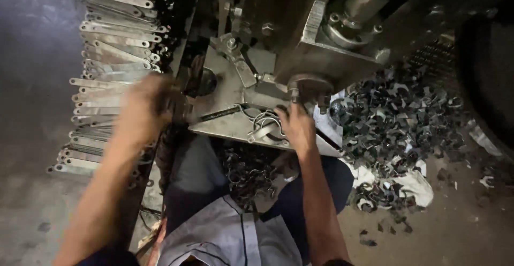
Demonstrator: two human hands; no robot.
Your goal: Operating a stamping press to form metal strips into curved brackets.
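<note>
My left hand [140, 105] is blurred with motion at the left edge of the press bed [225, 86], next to a stack of flat metal strips [115, 57]; whether it grips one I cannot tell. My right hand [295, 125] rests on the front of the metal bed, fingers curled at a bent metal clip [266, 129] just under the round punch head [309, 89]. The heavy steel press body [321, 35] looms above both hands.
A heap of dark bent metal clips [396, 126] lies on the floor at right, partly on a white cloth [415, 183]. More clips [247, 172] are piled between my knees. Grey concrete floor [32, 84] stretches to the left.
</note>
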